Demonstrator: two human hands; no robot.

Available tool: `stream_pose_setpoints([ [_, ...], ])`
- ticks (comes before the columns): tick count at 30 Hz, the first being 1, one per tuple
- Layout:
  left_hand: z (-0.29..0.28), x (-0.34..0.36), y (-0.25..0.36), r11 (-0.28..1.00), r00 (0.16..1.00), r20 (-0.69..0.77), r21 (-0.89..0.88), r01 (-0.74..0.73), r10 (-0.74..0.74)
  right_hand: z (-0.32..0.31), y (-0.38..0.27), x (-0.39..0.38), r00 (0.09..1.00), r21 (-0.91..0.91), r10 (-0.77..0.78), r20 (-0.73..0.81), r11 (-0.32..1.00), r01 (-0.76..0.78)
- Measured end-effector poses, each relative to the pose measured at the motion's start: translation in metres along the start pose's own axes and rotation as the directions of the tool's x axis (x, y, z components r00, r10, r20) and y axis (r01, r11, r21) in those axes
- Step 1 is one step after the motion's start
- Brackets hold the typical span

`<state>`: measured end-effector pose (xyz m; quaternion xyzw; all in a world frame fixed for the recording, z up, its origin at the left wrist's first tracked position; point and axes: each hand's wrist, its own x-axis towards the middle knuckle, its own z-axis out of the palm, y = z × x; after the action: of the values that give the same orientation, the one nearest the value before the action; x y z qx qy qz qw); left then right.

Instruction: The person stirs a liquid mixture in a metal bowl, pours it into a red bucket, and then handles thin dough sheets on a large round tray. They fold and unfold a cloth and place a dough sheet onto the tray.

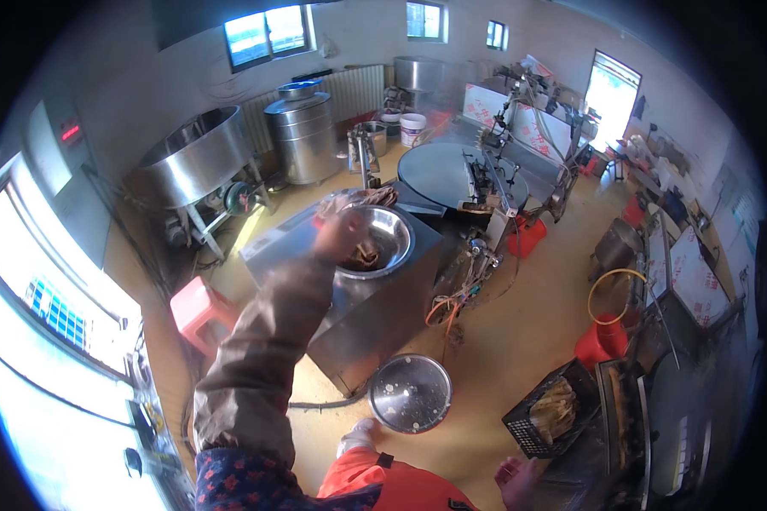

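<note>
While left hand (pixel 339 234) grips brown pieces (pixel 368 253) over bowl rim (pixel 405 223), right hand (pixel 513 473) open, low.

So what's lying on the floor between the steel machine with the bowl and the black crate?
In the head view, a round steel lid lies flat on the floor between the machine and the black crate; otherwise bare floor.

Steel bowl (pixel 382 241) atop machine, brown strips (pixel 366 253) inside.

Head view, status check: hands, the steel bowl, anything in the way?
Left hand over steel bowl rim, grip blurred. Right hand low, fingers loosely open, beside black crate. Brown material in bowl. Round lid on floor below machine.
</note>
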<state>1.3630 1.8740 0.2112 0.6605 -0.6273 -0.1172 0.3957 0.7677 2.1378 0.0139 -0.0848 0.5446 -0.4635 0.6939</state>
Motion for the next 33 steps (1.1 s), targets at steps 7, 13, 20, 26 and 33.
stream_pose_setpoints([
  [7, 0.013, 0.196, -0.135, 0.912, 0.961, 0.025, 0.325, 0.251, -0.274, 0.054, 0.049, -0.005, 0.996, 0.358, -0.009, 0.093, 0.934, -0.025],
  [13, 0.099, 0.271, -0.213, 0.863, 0.92, 0.178, 0.443, 0.242, -0.349, 0.114, 0.075, -0.025, 0.996, 0.309, -0.042, -0.075, 0.949, 0.063],
  [20, 0.14, 0.29, -0.237, 0.816, 0.903, 0.208, 0.536, 0.217, -0.376, 0.146, 0.071, -0.033, 0.984, 0.358, -0.044, -0.174, 0.928, 0.105],
  [26, 0.106, 0.298, -0.244, 0.851, 0.944, 0.062, 0.454, 0.264, -0.325, 0.173, 0.063, -0.025, 0.956, 0.325, -0.023, -0.293, 0.938, 0.123],
  [33, -0.016, 0.297, -0.309, 0.939, 0.87, -0.36, -0.055, 0.34, -0.336, 0.165, 0.051, -0.012, 0.982, 0.333, -0.02, -0.187, 0.939, 0.082],
])
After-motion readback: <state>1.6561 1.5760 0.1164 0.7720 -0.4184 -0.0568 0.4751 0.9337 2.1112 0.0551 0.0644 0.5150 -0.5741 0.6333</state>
